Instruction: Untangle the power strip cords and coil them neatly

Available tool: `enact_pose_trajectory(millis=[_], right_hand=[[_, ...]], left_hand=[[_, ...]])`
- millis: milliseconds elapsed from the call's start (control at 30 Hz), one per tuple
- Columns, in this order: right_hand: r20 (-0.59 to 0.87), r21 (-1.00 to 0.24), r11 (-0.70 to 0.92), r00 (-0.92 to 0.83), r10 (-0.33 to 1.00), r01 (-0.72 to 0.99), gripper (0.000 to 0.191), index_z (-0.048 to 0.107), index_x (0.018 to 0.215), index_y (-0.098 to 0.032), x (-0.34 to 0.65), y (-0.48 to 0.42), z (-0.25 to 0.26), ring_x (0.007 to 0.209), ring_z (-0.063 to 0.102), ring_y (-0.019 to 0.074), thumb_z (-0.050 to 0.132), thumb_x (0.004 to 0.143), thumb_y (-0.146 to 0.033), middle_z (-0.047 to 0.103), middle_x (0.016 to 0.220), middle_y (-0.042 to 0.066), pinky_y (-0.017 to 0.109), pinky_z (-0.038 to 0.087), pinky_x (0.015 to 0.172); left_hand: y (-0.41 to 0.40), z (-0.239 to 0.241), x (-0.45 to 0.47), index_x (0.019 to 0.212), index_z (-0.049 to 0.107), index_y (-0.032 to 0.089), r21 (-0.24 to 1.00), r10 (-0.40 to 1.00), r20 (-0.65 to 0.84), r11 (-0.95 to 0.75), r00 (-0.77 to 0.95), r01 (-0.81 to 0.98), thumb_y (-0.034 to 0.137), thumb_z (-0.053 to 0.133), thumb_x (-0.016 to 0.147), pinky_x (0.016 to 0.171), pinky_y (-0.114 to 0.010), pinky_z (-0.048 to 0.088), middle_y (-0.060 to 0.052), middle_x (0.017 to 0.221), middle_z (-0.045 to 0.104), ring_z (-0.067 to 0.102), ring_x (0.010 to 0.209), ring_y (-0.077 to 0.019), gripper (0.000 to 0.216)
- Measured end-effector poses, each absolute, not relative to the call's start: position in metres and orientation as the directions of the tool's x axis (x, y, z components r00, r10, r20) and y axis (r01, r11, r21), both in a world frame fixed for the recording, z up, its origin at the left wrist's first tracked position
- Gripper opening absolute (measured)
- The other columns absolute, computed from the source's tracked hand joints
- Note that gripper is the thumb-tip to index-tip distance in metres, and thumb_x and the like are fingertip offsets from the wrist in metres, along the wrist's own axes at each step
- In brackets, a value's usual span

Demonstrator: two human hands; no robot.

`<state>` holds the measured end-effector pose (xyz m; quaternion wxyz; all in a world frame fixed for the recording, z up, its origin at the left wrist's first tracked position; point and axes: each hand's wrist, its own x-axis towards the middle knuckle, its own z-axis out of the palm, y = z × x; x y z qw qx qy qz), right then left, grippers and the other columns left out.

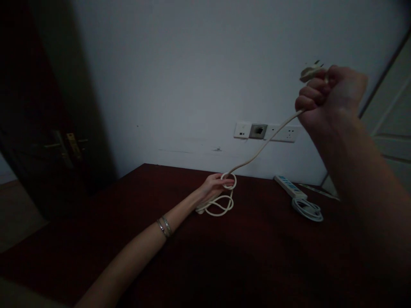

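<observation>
Raised at the upper right, my right hand (326, 87) is closed in a fist round a white power cord (266, 143). Its plug (311, 72) sticks out past the fingers, prongs pointing up. From the fist the cord slopes down to my left hand (215, 187), which is closed on it low over the dark red table. Loops of the cord hang round and below the left fingers. A pale end piece, partly hidden under the left hand, shows at the loops; its kind is unclear.
A white power strip (290, 187) lies on the table (257, 248) at the right, with its grey coiled cable (307, 209) in front. Wall sockets (282, 133) sit above the table's back edge. A dark door with a handle (62, 147) stands at the left, a pale door (393, 111) at the right.
</observation>
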<state>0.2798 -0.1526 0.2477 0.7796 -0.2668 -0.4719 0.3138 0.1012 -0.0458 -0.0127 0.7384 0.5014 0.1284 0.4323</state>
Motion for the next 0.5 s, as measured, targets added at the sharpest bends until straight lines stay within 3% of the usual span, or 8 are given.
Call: enact_pose_trajectory(millis=[167,300,500], right_hand=[[0.572,-0.743,0.601,0.186,0.799,-0.296,0.037,0.044,0.061,-0.017,0.287,-0.191,0.224,0.039,0.006,0.0035,0.022,0.091,-0.014,0.013,0.047,-0.008,0.019,0.007,0.035],[0.538,-0.77,0.56,0.161,0.827,-0.305,0.032,0.052,0.069,-0.016,0.292,-0.208,0.2,0.04,0.005,0.0038,0.032,0.093,-0.022,0.012,0.051,-0.007,0.017,0.006,0.033],[0.418,-0.85,0.419,0.077,0.905,-0.32,0.021,0.058,0.075,-0.017,0.3,-0.198,0.163,0.044,-0.003,0.0056,0.042,0.087,-0.024,0.008,0.053,-0.008,0.018,-0.001,0.033]], left_hand=[[-0.034,0.003,0.081,0.097,0.062,0.005,0.807,0.765,0.346,0.053,0.543,-0.588,0.003,0.059,0.06,0.096,-0.041,0.038,-0.018,0.105,0.064,0.061,0.099,-0.0255,0.037],[-0.034,0.015,0.066,0.095,0.065,0.004,0.775,0.768,0.359,0.072,0.531,-0.628,0.016,0.057,0.07,0.098,-0.04,0.038,-0.019,0.112,0.061,0.057,0.106,-0.0278,0.029],[-0.029,0.02,0.071,0.089,0.062,0.01,0.866,0.905,0.308,-0.138,0.295,-0.481,0.017,0.06,0.075,0.09,-0.041,0.045,-0.013,0.099,0.065,0.063,0.091,-0.0218,0.016]])
